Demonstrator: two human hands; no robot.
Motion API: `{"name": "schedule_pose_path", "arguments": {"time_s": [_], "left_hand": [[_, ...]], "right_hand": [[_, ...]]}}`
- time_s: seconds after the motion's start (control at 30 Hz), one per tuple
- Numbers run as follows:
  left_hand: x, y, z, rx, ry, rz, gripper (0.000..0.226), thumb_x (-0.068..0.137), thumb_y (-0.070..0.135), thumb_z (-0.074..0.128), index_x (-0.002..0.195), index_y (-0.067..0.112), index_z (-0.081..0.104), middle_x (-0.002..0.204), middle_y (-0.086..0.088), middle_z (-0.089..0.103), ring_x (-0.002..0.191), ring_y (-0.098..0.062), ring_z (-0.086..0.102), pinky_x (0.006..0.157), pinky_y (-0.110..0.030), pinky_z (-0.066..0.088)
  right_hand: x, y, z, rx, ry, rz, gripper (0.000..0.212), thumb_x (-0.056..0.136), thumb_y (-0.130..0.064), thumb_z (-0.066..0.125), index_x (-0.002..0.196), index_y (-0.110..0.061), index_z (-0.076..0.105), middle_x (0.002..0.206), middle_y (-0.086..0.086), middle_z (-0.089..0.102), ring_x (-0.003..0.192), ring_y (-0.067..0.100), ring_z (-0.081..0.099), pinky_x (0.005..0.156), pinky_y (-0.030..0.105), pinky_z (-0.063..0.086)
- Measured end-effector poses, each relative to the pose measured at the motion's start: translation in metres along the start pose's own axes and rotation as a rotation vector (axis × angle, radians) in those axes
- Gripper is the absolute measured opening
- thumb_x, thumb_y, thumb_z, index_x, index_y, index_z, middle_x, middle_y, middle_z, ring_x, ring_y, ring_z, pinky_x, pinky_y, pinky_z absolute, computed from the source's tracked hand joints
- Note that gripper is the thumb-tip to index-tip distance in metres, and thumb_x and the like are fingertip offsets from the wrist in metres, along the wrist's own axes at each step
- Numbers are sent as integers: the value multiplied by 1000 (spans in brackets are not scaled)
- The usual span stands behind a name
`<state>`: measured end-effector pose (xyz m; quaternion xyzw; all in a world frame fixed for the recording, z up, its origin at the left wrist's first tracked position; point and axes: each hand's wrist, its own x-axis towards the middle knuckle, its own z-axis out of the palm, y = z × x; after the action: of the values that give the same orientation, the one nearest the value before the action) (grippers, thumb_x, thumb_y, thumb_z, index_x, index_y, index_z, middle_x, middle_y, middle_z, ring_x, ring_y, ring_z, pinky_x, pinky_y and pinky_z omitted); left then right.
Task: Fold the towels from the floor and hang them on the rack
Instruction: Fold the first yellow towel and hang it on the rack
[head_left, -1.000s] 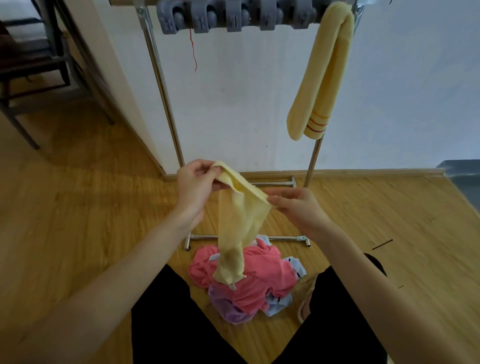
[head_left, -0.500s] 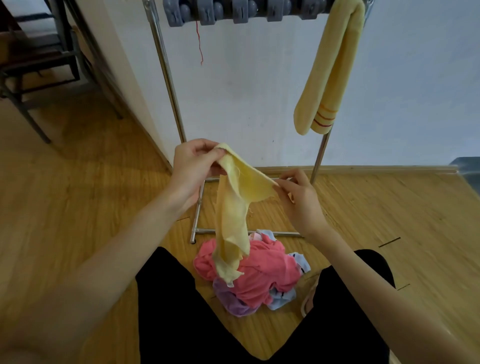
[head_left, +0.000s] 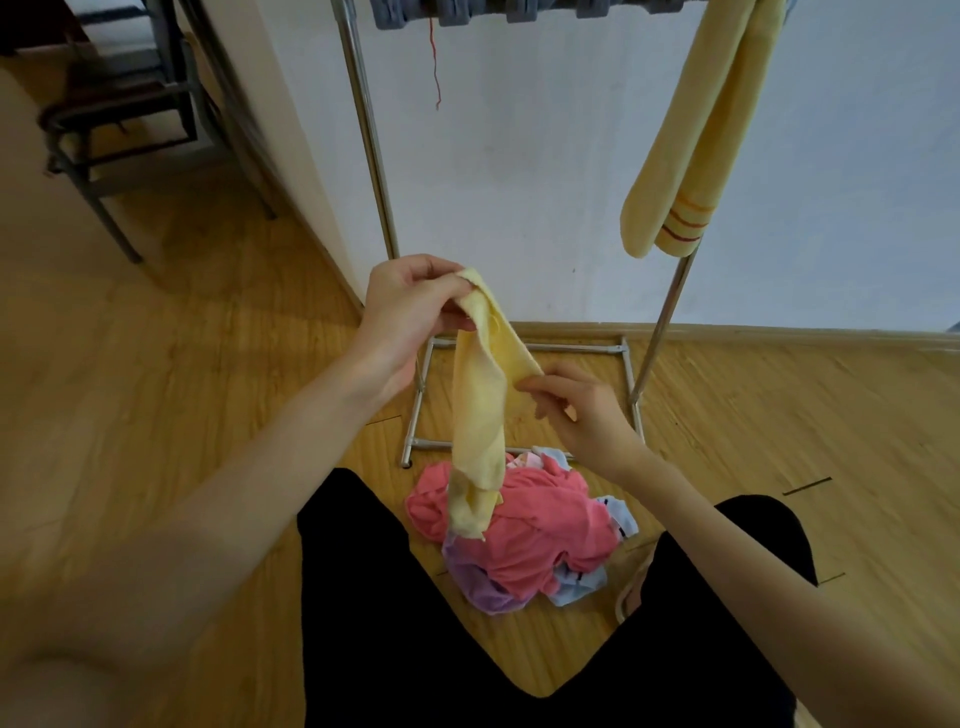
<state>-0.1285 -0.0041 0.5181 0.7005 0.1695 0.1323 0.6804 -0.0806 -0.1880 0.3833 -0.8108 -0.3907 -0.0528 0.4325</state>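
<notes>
Pale yellow cloth, a small towel (head_left: 480, 410), hangs in the air between both hands above the floor pile. The left hand (head_left: 402, 317) sits at about 11 o'clock from the frame's middle and pinches the towel's top corner between thumb and curled fingertips. The right hand (head_left: 582, 410), lower and toward 3 o'clock of that corner, pinches the towel's upper edge with thumb and forefinger, the other fingers loosely bent. From the 2 pinch points the cloth sags in a narrow, twisted strip, and its lower end droops onto the heap below.

That heap of towels (head_left: 524, 540) lies on the wooden floor (head_left: 182, 415) at 6 o'clock from the hands, between the person's knees in black trousers (head_left: 415, 623): a pink one on top, a lilac one under its near side, and pale blue ones at the right.

The metal rack (head_left: 371, 150) stands against the white wall (head_left: 519, 182) at 12 o'clock, its base frame resting on the floor just behind the pile. A folded yellow towel with red stripes (head_left: 685, 150) hangs over the top bar at 1 o'clock, beside the right upright. Grey clips (head_left: 467, 10) line the bar at the top edge, and a red thread (head_left: 434, 62) dangles from them. A dark metal chair frame (head_left: 119, 119) stands at 10 o'clock.
</notes>
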Motion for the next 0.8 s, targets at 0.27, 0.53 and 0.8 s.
{"name": "schedule_pose_path", "arguments": {"time_s": [0.27, 0.53, 0.8], "left_hand": [[-3, -2, 2, 4, -7, -1, 9, 87, 1, 61, 91, 5, 67, 87, -10, 67, 78, -16, 68, 63, -23, 55], [3, -2, 1, -44, 40, -14, 9, 87, -1, 60, 93, 2, 67, 85, -9, 66, 76, -15, 68, 64, -23, 55], [14, -8, -16, 56, 132, 22, 11, 87, 2, 63, 97, -2, 67, 85, -14, 68, 72, -20, 69, 64, -28, 60]], "right_hand": [[4, -11, 1, 284, -166, 197, 36, 76, -7, 65, 112, -10, 65, 96, 4, 60, 86, 16, 60, 71, 31, 55], [0, -11, 1, 385, -41, 237, 7, 84, -20, 71, 81, -17, 66, 76, 4, 64, 73, 25, 61, 66, 42, 52], [12, -17, -47, 378, 268, 286, 8, 82, -14, 73, 87, -7, 70, 76, 2, 69, 67, 14, 62, 65, 32, 53]]}}
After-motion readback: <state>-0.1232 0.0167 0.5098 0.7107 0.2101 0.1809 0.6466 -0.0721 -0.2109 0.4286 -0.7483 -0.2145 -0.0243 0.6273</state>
